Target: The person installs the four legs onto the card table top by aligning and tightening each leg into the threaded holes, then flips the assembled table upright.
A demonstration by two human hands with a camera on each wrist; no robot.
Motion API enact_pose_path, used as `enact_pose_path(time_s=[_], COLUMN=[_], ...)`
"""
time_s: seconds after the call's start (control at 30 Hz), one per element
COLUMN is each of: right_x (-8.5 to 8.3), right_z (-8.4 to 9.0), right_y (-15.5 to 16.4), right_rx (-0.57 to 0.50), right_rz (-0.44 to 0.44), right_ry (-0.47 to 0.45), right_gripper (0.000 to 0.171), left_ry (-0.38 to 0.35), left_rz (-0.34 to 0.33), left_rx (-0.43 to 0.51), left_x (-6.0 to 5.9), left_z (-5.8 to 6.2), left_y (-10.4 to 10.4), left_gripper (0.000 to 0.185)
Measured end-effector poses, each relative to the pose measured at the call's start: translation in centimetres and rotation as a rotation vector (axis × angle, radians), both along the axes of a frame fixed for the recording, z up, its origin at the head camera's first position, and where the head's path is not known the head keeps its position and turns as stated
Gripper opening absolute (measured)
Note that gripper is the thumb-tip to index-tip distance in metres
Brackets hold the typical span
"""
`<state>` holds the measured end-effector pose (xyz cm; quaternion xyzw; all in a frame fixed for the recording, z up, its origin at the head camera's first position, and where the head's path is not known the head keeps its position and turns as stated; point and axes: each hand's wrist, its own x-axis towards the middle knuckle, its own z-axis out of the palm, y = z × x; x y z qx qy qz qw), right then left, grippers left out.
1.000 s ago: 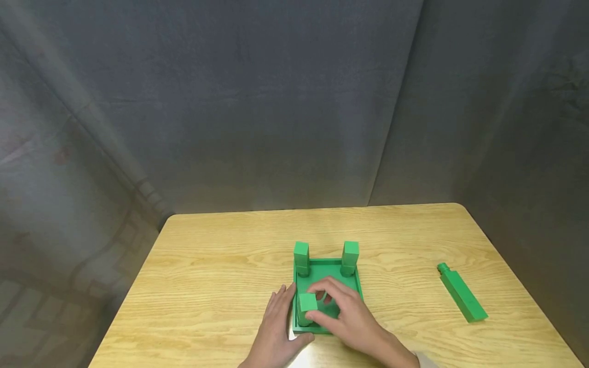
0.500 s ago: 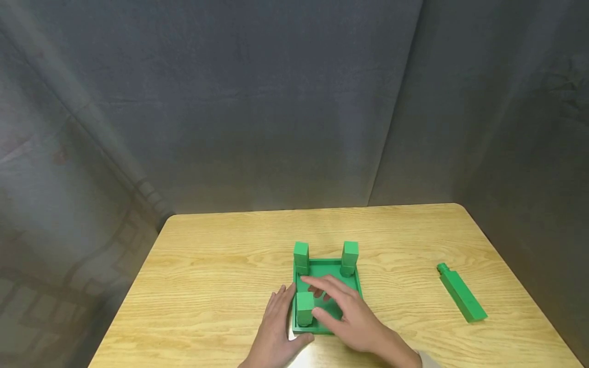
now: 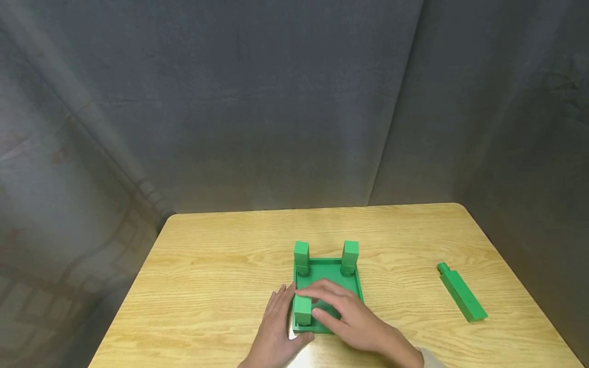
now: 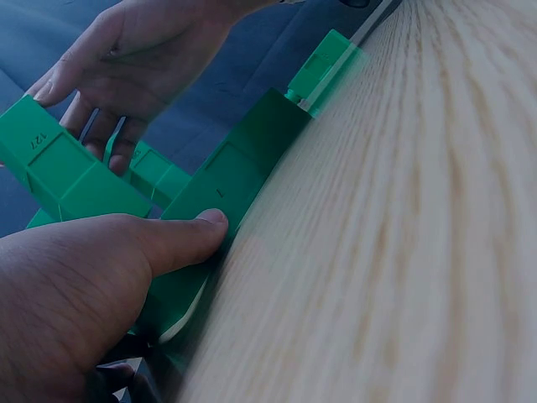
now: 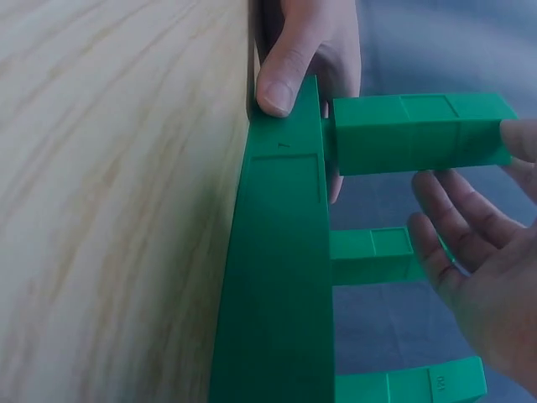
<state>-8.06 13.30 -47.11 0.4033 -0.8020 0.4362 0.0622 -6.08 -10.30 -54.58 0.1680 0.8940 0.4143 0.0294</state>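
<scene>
A green square base (image 3: 352, 282) lies on the wooden table (image 3: 221, 276) with three green square posts standing in it. Two stand at the back corners (image 3: 301, 257) (image 3: 350, 256); the third post (image 3: 303, 309) stands at the front left. My left hand (image 3: 275, 323) lies flat on the table against the base's left side, its thumb (image 4: 180, 239) pressing the base's edge (image 4: 239, 172). My right hand (image 3: 346, 313) hovers over the base with relaxed fingers. One fingertip (image 5: 520, 138) touches the top of the front-left post (image 5: 415, 133).
A fourth green post (image 3: 461, 292) with a round peg at one end lies flat near the table's right edge. Dark grey cloth hangs behind and beside the table. The table's rounded back corners are in view.
My right hand let go of the front-left post and its fingers spread out, now lying over the post's top. The post sits slightly lower in the base. My left hand stayed put.
</scene>
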Motion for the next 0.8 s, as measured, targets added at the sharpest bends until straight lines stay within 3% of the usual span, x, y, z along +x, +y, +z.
enact_pose_path(time_s=[0.27,0.53,0.8], right_x=[0.42,0.24,0.35], right_z=[0.03,-0.17,-0.09], right_y=[-0.22,-0.32,-0.39], right_rx=[0.055,0.051,0.041], right_rz=[-0.018,0.016,0.036], right_ry=[-0.059,0.042,0.043], right_gripper=[0.051,0.054,0.047], left_ry=[0.022,0.033,0.034], left_rz=[-0.012,-0.015,0.004], left_rx=[-0.011,-0.013,-0.03], left_x=[-0.08,-0.09,0.03], left_z=[-0.21,-0.28,-0.17], left_y=[-0.1,-0.15,-0.11], left_gripper=[0.107,0.106,0.107])
